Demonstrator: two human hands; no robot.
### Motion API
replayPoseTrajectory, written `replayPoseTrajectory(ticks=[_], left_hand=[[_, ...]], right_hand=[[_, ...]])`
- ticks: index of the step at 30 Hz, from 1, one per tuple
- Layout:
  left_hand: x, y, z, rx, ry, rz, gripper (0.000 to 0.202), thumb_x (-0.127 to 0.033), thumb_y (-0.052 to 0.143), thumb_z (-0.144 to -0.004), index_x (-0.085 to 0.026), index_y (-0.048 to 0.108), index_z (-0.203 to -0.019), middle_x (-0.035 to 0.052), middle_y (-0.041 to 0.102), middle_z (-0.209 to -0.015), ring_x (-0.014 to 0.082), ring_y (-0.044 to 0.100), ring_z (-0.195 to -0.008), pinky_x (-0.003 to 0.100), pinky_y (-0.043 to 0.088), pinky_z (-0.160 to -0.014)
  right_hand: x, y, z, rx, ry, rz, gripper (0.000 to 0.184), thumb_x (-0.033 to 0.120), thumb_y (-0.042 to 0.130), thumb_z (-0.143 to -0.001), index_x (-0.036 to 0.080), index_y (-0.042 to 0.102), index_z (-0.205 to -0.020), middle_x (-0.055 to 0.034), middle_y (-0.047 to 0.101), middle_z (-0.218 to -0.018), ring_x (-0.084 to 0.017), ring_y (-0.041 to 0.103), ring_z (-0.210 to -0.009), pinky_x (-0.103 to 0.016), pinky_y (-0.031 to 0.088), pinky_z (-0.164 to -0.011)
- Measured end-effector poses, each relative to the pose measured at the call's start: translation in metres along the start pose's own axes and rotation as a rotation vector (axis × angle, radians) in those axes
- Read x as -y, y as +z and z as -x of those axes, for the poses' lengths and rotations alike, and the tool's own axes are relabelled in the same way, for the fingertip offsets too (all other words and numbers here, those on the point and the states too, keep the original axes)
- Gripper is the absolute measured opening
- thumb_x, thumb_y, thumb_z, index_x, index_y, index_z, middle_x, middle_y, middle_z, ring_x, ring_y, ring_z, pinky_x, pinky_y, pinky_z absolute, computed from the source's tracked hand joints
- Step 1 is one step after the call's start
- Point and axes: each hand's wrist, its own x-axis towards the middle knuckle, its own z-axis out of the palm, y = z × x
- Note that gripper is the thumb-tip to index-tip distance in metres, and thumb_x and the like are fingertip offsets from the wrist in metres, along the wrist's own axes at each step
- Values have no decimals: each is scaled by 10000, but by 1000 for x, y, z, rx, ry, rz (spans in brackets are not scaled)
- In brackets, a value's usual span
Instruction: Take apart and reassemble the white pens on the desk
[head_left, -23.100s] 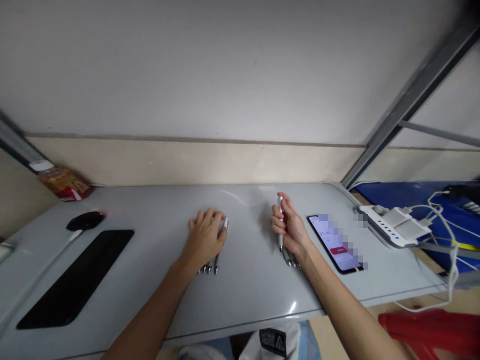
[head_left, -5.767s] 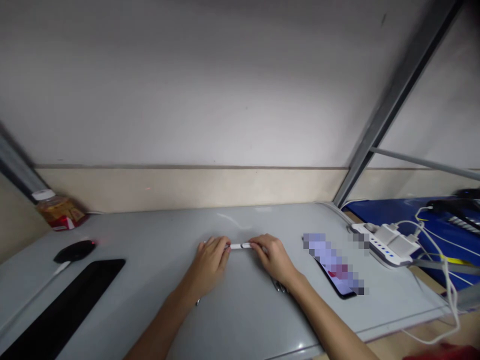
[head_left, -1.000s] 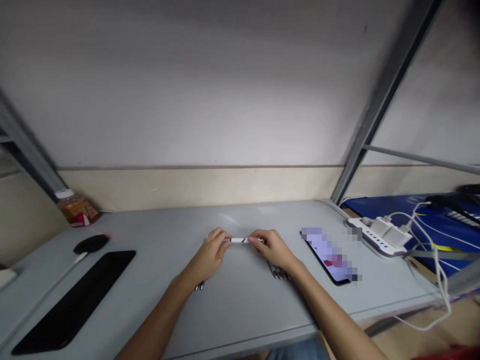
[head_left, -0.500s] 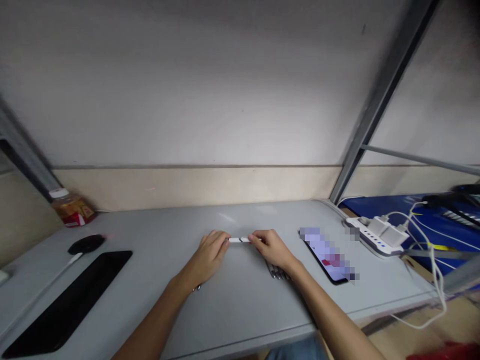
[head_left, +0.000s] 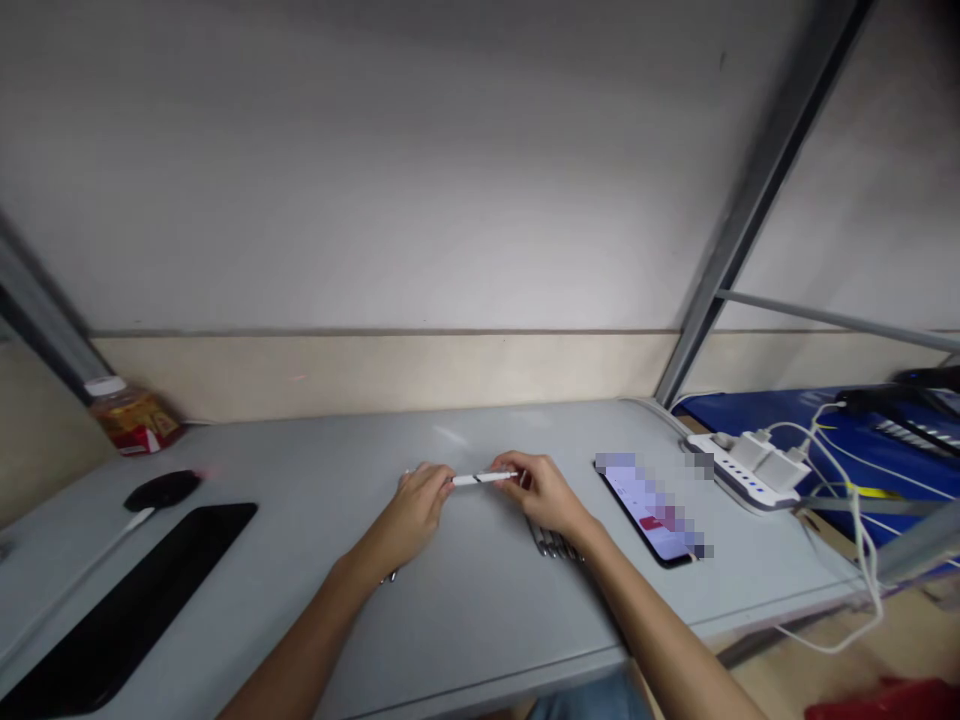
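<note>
A slim white pen (head_left: 469,479) with a dark band lies level between my two hands, just above the middle of the desk. My left hand (head_left: 421,503) is closed round its left end, which the fingers hide. At the other end, the thumb and fingers of my right hand (head_left: 541,488) pinch the pen, with its tip showing between them. Several pens with silvery tips (head_left: 555,545) lie side by side on the desk, partly under my right hand and wrist. Small shiny tips (head_left: 388,577) peek out beside my left wrist.
To the right lie a lit phone (head_left: 649,510) and a white power strip (head_left: 742,472) with plugs and looping cables. On the left are a black mat (head_left: 142,600), a dark round pad (head_left: 163,491) with a white cable, and a bottle (head_left: 135,418). A wall rises behind the grey desk (head_left: 480,630).
The fingers of my right hand have loosened and shifted along the pen, so more of its right end shows. My left hand keeps its grip. The view has swung slightly right.
</note>
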Motion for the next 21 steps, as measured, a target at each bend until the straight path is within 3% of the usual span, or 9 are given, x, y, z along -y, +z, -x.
replayPoseTrajectory(ticks=[4, 13, 17, 21], left_hand=[[-4, -2, 0, -3, -1, 10, 285, -297, 294, -977, -211, 523, -829, 8, 538, -797, 171, 498, -760, 315, 398, -748], [-8, -5, -2, -12, 9, 5, 271, -229, 308, -966, -203, 514, -792, 2, 523, -748, 159, 483, -727, 293, 381, -703], [-8, -5, -3, -51, 80, -109, 265, -144, 291, -954, -188, 500, -796, 7, 526, -747, 164, 459, -753, 293, 356, -698], [-16, -9, -3, -165, 143, -316, 265, -68, 318, -919, -176, 510, -771, 15, 547, -729, 172, 440, -746, 309, 314, -689]], right_hand=[[0, 0, 1, 11, -9, 9, 188, 293, 548, -869, 185, 666, -967, -2, 611, -720, -119, 487, -618, -221, 363, -600], [-5, 5, -1, 21, 65, 42, 417, 445, 401, -936, 168, 565, -671, 32, 430, -558, -102, 370, -542, -222, 284, -533], [-7, 6, -3, 55, 118, -44, 459, 504, 386, -921, 169, 502, -630, 37, 381, -559, -96, 344, -536, -224, 272, -527], [-6, 5, -3, 78, 117, -162, 459, 539, 416, -894, 174, 475, -622, 42, 349, -568, -90, 311, -533, -225, 251, -518]])
